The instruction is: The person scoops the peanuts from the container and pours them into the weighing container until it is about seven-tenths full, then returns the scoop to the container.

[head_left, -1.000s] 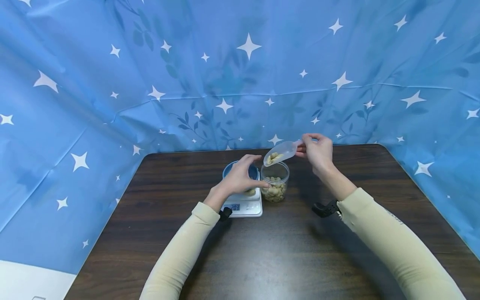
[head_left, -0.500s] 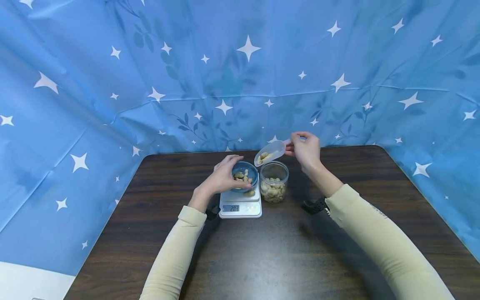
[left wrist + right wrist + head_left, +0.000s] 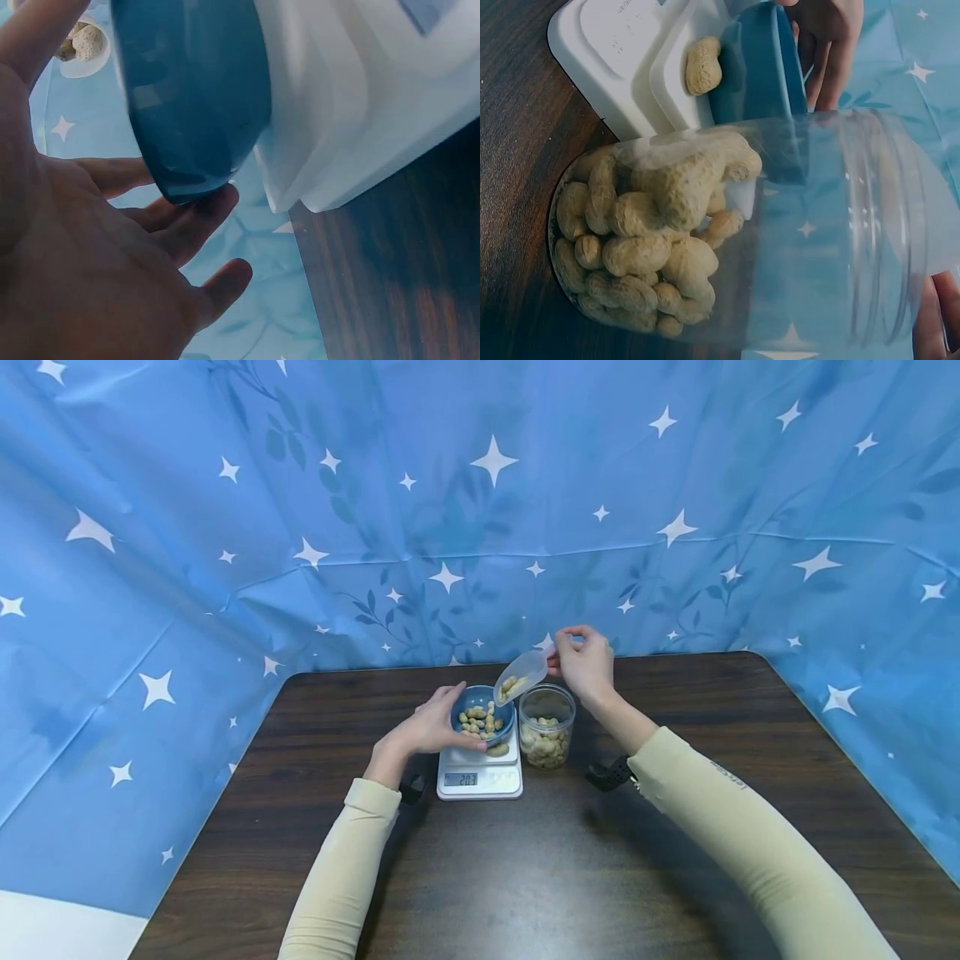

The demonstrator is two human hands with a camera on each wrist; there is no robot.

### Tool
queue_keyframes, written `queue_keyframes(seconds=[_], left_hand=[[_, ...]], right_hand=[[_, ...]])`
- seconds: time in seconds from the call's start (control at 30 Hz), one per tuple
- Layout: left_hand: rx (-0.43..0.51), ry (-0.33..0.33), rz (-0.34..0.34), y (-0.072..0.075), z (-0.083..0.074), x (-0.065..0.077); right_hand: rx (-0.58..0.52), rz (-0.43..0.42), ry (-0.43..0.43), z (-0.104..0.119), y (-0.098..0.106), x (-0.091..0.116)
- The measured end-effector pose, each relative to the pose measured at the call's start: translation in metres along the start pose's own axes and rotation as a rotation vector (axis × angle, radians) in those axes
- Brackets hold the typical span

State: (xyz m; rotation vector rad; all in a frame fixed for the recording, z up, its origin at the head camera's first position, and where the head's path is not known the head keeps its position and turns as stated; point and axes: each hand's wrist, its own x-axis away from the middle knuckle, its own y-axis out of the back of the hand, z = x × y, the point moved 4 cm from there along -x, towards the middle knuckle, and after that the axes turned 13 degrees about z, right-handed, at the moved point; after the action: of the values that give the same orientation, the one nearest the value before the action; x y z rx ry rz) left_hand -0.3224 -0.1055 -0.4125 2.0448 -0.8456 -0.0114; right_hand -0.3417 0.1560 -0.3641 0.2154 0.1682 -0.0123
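Observation:
My left hand (image 3: 431, 727) holds a blue bowl (image 3: 196, 90) from its left side, thumb at the near rim and fingers round the far side. The bowl has peanuts (image 3: 478, 722) in it and sits on a white kitchen scale (image 3: 491, 783) whose display reads about 203. One loose peanut (image 3: 703, 66) lies on the scale's plate beside the bowl. My right hand (image 3: 588, 667) pinches the handle of a clear plastic scoop (image 3: 528, 670). It is tilted with its mouth down over the bowl's right rim, and a few peanuts lie in it.
A clear open jar (image 3: 547, 700), partly filled with peanuts, stands right of the scale, below the scoop. All this is near the far edge of a dark wooden table (image 3: 480, 877). A blue curtain (image 3: 360, 527) with white stars hangs behind.
The scoop has moved left from over the jar to the bowl and tipped more steeply. My left hand has shifted left from over the bowl to its side, and the bowl's peanuts now show.

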Motion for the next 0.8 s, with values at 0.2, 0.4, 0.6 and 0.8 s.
queue_keyframes(seconds=[0.2, 0.4, 0.6, 0.8], left_hand=[[0.010, 0.006, 0.003, 0.000, 0.005, -0.002], [0.002, -0.001, -0.003, 0.000, 0.004, -0.003], [0.003, 0.009, 0.001, 0.000, 0.004, -0.003], [0.006, 0.024, 0.011, 0.000, 0.003, -0.003]], right_hand=[[0.098, 0.009, 0.042, 0.000, -0.009, -0.001], [0.185, 0.017, 0.154, 0.002, -0.014, 0.001], [0.263, 0.016, 0.241, 0.012, -0.016, 0.004], [0.279, 0.021, 0.274, 0.022, -0.013, 0.007]])
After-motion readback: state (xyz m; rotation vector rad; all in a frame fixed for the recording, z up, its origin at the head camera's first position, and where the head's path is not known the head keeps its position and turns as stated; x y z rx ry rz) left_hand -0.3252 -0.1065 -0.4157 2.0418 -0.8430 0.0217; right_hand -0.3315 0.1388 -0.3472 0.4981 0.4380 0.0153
